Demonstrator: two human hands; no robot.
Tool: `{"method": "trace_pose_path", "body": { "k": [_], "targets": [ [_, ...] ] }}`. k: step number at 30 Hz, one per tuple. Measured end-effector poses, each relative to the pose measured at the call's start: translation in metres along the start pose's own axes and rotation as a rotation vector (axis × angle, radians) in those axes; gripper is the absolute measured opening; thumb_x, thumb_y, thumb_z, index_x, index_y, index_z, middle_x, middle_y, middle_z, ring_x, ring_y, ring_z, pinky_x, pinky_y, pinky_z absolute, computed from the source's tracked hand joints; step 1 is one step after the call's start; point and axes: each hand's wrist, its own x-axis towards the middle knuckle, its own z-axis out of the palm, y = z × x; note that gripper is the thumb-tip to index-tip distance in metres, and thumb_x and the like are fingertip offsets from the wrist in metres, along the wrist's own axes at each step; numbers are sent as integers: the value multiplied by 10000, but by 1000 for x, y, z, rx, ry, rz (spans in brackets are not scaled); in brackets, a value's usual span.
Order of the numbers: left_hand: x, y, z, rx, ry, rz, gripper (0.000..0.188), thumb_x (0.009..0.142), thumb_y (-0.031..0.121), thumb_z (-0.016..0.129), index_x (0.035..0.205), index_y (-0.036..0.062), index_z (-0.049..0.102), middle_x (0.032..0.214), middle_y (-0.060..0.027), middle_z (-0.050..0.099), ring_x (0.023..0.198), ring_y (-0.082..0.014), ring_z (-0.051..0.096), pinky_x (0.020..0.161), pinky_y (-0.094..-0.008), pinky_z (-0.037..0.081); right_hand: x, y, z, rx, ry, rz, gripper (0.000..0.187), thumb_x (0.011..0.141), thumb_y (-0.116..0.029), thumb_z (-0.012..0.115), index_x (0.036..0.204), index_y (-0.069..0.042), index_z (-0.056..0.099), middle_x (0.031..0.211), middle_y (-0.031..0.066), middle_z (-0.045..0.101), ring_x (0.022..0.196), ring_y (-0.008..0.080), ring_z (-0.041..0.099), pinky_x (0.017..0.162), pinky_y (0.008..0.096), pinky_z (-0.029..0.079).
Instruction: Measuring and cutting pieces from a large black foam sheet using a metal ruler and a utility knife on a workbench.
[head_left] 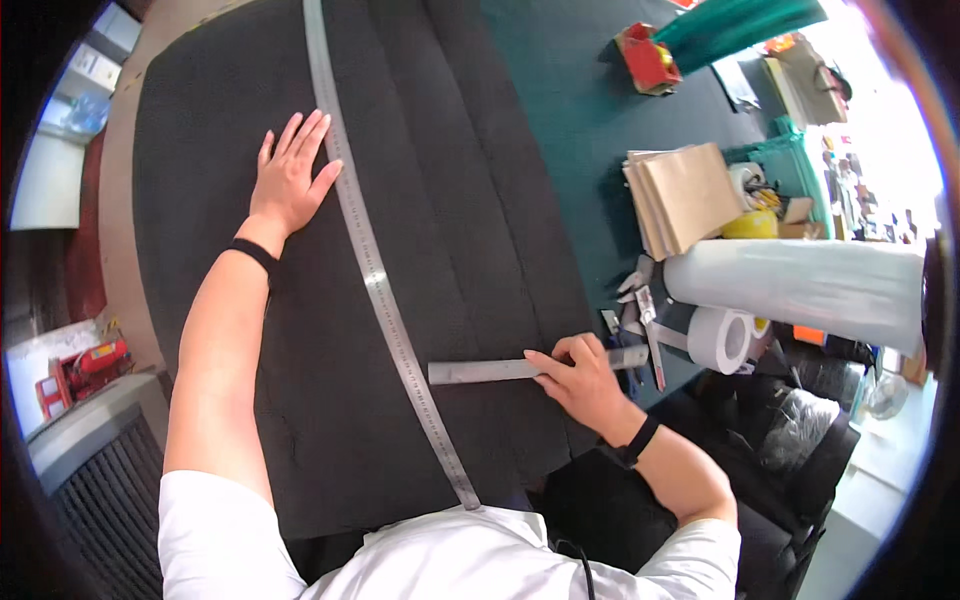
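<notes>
A wide black padded sheet covers the table before me. Lengthwise across it lies a long metal ruler, running from the far edge down to my waist. My left hand rests flat on the sheet with fingers apart; its thumb and a fingertip touch the ruler's left edge. In my right hand a short steel ruler is pinched between thumb and fingers. It lies crosswise over the sheet, its left end a little apart from the long ruler, its right end jutting past my hand.
On the green tabletop to the right lie calipers, a white tape roll, a big clear film roll and stacked brown cardboard. Farther off is a red box. A grey chair-like thing stands at lower left.
</notes>
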Motion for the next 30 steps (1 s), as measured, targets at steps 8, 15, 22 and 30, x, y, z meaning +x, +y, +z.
{"method": "trace_pose_path", "body": {
  "k": [8, 15, 22, 30],
  "targets": [
    [2, 7, -1, -34, -21, -14, 669, 1053, 532, 454, 1617, 180, 381, 1688, -41, 363, 1578, -273, 282, 1276, -552, 173, -32, -18, 33, -64, 361, 447, 517, 818, -188, 832, 1316, -142, 700, 1036, 125, 615, 980, 337, 578, 888, 445, 472],
    [3, 12, -11, -87, -27, -38, 677, 1030, 501, 515, 1604, 161, 399, 1679, -59, 378, 1571, -282, 296, 1269, -564, 189, -90, 30, 27, -484, 393, 767, 509, 917, -207, 722, 1385, -51, 596, 1220, 201, 625, 1144, 414, 568, 986, 477, 452],
    [1, 14, -20, -121, -39, -44, 690, 1014, 481, 540, 1592, 129, 411, 1679, -67, 371, 1572, -294, 286, 1270, -586, 188, -165, 3, 6, -82, 553, 875, 432, 910, -59, 714, 1309, -3, 560, 1175, 224, 624, 1114, 402, 603, 936, 476, 499],
    [12, 10, -36, -151, -249, -91, 851, 996, 599, 535, 1652, 119, 283, 1735, -52, 237, 1603, -285, 195, 1281, -599, 167, -123, -143, -219, 303, 787, 1044, 487, 845, -37, 698, 1307, -67, 546, 787, 44, 613, 491, 122, 575, 413, 261, 465]
  ]
}}
